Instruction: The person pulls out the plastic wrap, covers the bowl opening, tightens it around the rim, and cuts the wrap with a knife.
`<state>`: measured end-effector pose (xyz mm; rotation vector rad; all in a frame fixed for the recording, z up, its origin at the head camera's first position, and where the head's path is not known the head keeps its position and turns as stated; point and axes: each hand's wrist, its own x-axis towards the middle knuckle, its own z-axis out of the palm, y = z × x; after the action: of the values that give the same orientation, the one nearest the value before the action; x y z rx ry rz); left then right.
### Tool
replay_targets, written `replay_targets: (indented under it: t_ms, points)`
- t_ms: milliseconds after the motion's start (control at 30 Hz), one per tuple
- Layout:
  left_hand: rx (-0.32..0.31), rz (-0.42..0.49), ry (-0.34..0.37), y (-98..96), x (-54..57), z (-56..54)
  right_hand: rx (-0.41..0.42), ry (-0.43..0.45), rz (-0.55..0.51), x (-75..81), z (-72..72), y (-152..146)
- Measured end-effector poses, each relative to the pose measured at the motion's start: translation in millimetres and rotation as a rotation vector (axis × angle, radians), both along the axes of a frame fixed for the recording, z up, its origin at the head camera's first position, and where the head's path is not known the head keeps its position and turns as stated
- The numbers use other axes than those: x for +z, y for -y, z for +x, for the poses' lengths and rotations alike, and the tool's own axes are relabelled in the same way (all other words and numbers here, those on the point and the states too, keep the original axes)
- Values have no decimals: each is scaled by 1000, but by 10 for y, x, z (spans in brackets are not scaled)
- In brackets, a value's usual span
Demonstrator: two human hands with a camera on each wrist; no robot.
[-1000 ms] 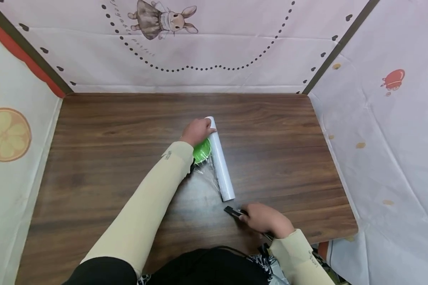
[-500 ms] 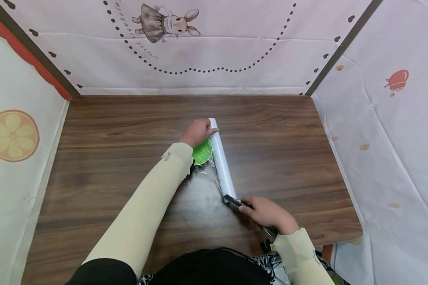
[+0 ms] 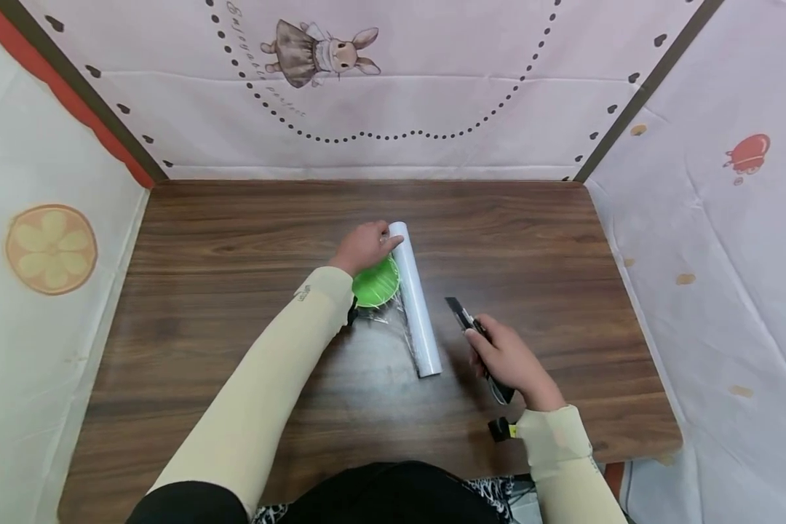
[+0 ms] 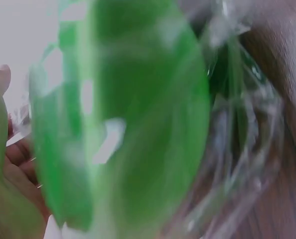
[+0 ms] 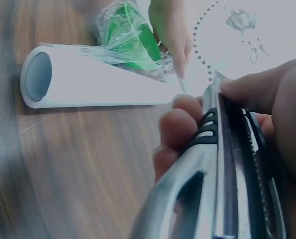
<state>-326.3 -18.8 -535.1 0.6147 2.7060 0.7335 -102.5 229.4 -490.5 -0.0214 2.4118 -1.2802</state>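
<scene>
A white cling film roll (image 3: 416,306) lies lengthwise on the table. Clear film (image 3: 391,314) runs from it to a green bowl (image 3: 376,282) under my left forearm. In the left wrist view, film covers the bowl with loose folds at one side. My left hand (image 3: 365,246) is at the roll's far end, thumb over its side; the bowl partly hides the fingers in the left wrist view. My right hand (image 3: 507,356) grips a utility knife (image 3: 461,314), black with silver parts, to the right of the roll. The knife's tip points up and away, apart from the roll.
The wood-grain table (image 3: 268,218) is bounded by printed cloth at the back and both sides. A small black object (image 3: 500,429) with a yellow edge sits by my right sleeve. The table's front right corner (image 3: 671,444) is rounded.
My right hand first brought the knife to the roll's near end, then drew it away rightward and turned it upward. My left hand stays near the roll's far end. The head view has shifted slightly.
</scene>
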Motion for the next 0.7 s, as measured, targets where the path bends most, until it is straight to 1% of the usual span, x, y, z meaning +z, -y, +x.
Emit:
replay_targets:
  t_ms: [100, 200, 267, 333, 467, 567, 700]
  points:
    - [18, 42, 12, 66, 27, 16, -36, -26, -40, -8, -44, -11]
    - [55, 103, 33, 149, 43, 28, -65, -56, -74, -1, -87, -12]
    - [79, 130, 36, 214, 34, 29, -82, -79, -87, 0, -119, -11]
    - [96, 140, 37, 286, 14, 31, -106, -91, -91, 1, -148, -8]
    - [129, 154, 55, 431, -30, 43, -151, -80, -105, -14, -205, 1]
    - [162, 168, 77, 532, -44, 68, -162, -74, -112, -22, -241, 10]
    - [196, 179, 74, 643, -86, 93, -173, -86, -121, -17, -281, 25]
